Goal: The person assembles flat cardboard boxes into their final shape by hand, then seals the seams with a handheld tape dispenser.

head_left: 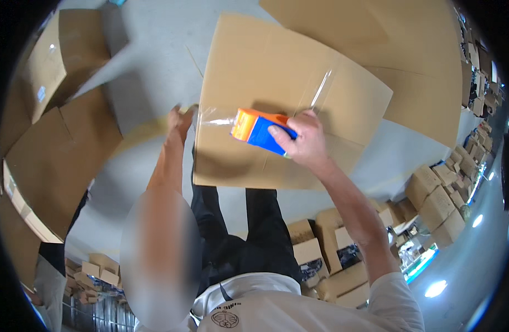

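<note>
A large brown cardboard box [254, 61] lies in front of my legs, its flat top facing up. My right hand [307, 138] is wrapped round a blocky orange-and-blue tape dispenser [265, 133], holding it tilted against the box top. A strip of clear tape [216, 117] runs from the box's left edge to the dispenser. Another shiny tape strip [322, 88] shows farther along the top. At the box's left edge is my left hand [180, 120], fingers apart and partly seen, apparently touching the side.
Another large piece of cardboard [415, 66] extends at the far right. Open cardboard boxes [71, 160] stand on the left. Several cartons [431, 188] are piled at the right, with more open boxes [343, 243] behind me. A yellow line [138, 134] marks the grey floor.
</note>
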